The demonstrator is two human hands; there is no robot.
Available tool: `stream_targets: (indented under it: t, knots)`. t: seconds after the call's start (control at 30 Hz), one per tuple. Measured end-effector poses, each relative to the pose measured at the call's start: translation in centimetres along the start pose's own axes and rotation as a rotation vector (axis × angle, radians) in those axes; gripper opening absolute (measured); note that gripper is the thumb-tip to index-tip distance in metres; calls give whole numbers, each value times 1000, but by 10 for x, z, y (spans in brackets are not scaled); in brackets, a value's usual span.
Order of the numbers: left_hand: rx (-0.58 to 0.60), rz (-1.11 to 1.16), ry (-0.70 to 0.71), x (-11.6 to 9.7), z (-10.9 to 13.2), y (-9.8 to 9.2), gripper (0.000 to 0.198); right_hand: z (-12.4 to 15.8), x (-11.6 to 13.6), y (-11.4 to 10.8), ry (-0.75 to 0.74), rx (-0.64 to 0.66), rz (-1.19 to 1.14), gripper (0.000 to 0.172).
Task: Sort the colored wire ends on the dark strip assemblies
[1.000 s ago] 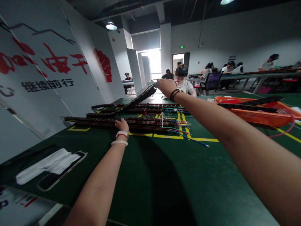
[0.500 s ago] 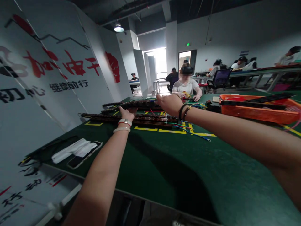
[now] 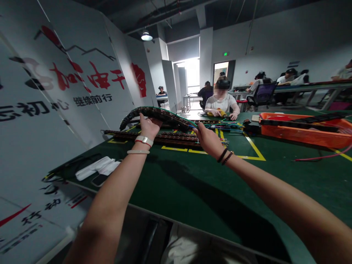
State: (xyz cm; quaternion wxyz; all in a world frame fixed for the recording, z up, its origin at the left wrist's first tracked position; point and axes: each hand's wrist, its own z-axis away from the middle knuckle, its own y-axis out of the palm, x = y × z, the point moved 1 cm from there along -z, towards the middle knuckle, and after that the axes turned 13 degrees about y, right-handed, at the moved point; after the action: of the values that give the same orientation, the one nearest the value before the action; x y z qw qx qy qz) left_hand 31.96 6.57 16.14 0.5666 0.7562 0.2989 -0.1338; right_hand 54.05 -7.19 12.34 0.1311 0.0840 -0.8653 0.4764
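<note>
A long black cable drag chain (image 3: 162, 114) with coloured wires in it arches above the green table (image 3: 192, 183). My left hand (image 3: 149, 126) grips it from below near its middle. My right hand (image 3: 208, 139) is closed on its right end, where the wires come out. Under the lifted chain, several more dark chains (image 3: 165, 138) lie flat inside a yellow-taped rectangle (image 3: 254, 148). Their coloured wire ends (image 3: 222, 128) spread toward the right.
An orange tray (image 3: 305, 134) with black chains stands at the right, a red wire (image 3: 324, 156) trailing from it. A phone and white cloth (image 3: 96, 167) lie near the table's left edge. A person (image 3: 221, 101) sits across the table; others work at far benches. A printed wall panel runs along the left.
Both hands have lifted one chain off the pile and pulled it nearer; it now arches in the air. My right hand slid from above the pile to the chain's right end.
</note>
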Motion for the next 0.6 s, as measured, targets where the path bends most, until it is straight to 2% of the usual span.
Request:
stream_targets:
  t: [0.1,0.27,0.43,0.6]
  knots:
    - [28,6,-24,1,16,-10,62,13,-5,7,-2,34,3,31]
    - [22,32,-62,12,40,-43,58,28,-15,22,-20,124,15,26]
    - [-87,37,-68,22,63,-71,56,36,-24,39,-37,176,28,26]
    - [-146,-53,-98,30,84,-81,58,44,-33,44,-69,189,18,27]
